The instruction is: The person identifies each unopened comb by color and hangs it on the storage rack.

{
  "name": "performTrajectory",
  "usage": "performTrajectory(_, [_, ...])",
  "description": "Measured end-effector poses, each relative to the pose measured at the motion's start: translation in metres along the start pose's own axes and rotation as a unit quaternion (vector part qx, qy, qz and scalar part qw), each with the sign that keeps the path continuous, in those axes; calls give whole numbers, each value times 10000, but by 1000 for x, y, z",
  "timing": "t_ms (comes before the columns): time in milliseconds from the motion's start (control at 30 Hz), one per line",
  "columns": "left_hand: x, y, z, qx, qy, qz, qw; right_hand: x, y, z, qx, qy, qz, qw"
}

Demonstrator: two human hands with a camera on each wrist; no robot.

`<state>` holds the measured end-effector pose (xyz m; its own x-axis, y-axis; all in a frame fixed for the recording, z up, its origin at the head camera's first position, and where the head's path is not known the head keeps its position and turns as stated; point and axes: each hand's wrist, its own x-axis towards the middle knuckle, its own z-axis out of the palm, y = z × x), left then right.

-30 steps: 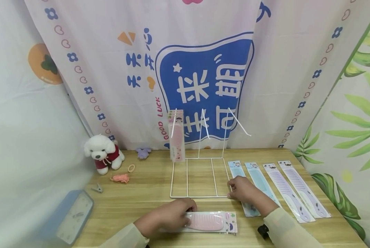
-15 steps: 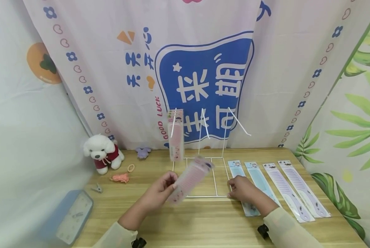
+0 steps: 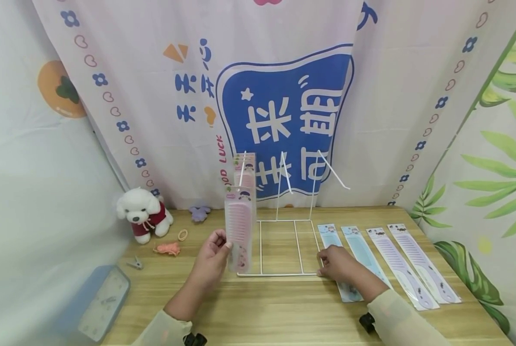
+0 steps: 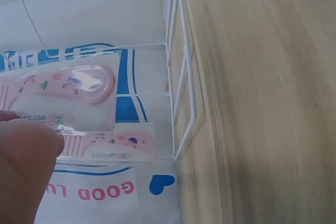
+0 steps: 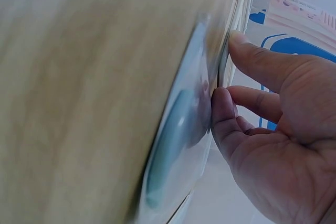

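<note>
My left hand (image 3: 210, 259) pinches a bagged pink comb (image 3: 238, 228) by its lower left edge. The comb stands upright, its header card just below the tip of the left hook on a white wire display rack (image 3: 279, 274). Behind it, several pink comb packs (image 3: 250, 168) hang on that hook. The left wrist view shows the held comb's rounded handle (image 4: 92, 85) over a hanging pack (image 4: 121, 145). My right hand (image 3: 337, 264) grips the rack's base at the front right corner. In the right wrist view, thumb and fingers of my right hand (image 5: 283, 114) meet at the base edge.
Right of the rack lie blue comb packs (image 3: 363, 250), one partly under my right hand, and purple comb packs (image 3: 398, 264). At left are a plush dog (image 3: 143, 214), a purple piece (image 3: 199, 213), orange yarn (image 3: 168, 248), a clip (image 3: 136, 262) and a blue-framed box (image 3: 106, 300).
My left hand has picked the pink comb pack up off the table, turned it upright and brought it in front of the left hook. My right hand stays on the rack.
</note>
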<state>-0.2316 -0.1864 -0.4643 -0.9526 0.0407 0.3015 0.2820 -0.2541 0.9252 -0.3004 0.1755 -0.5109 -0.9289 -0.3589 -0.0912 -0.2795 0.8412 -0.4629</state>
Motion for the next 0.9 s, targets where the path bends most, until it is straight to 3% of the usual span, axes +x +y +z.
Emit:
performTrajectory(367, [0,-2,-2,65,240,-367,9990,-1,-1,-1,75,-21,37,10000])
performTrajectory(533, [5,-2,-1,241,545,-528,9968,0,-1,-1,77,-59,55,9999])
performTrajectory(733, [20,-1,6,1080,1113,-827,9844,0,0,-1,95,-40,-1,9999])
performTrajectory(900, [40,-4,11,1175,1344,-853,9802,1,0,0,106,-39,-43,9999])
